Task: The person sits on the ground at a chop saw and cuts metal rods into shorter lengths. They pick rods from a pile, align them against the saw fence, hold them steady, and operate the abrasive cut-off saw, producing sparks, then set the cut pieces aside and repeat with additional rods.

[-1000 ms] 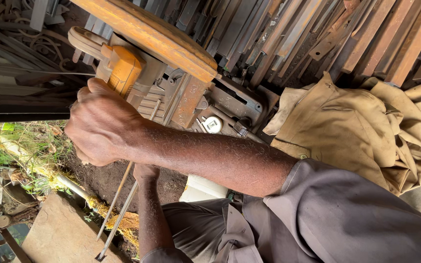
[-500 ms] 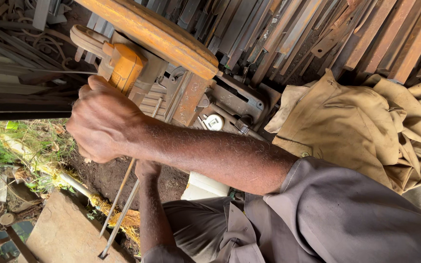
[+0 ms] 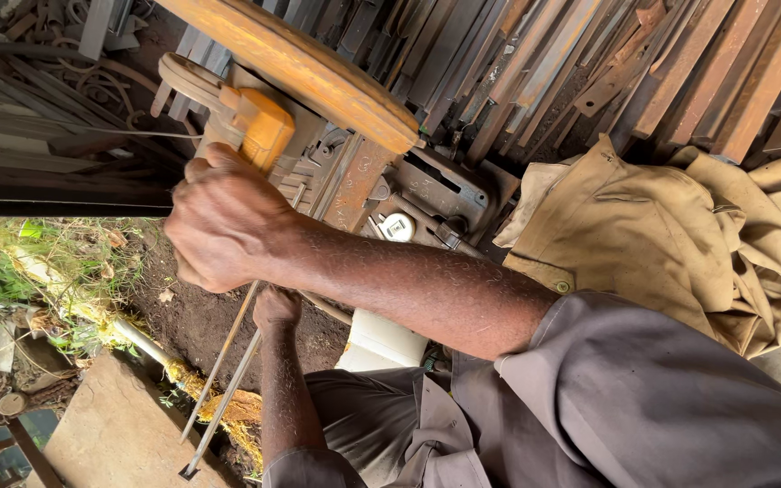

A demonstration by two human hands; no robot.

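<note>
the right hand (image 3: 228, 221) covers the saw handle (image 3: 259, 136); its grip there is hidden. the left hand (image 3: 275, 307) sits half behind the forearm, its fingers unseen on the rods (image 3: 219, 398).

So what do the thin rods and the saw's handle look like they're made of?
The thin rods: bare grey steel, by their dull metallic sheen, probably. The saw's handle, under the right hand: orange moulded plastic, likely, smooth and worn. The left hand grips the rods.

Bare earth (image 3: 196, 321) is seen below, on which a flat stone slab (image 3: 115, 434), grass (image 3: 11, 271) and scrap metal lie.
</note>
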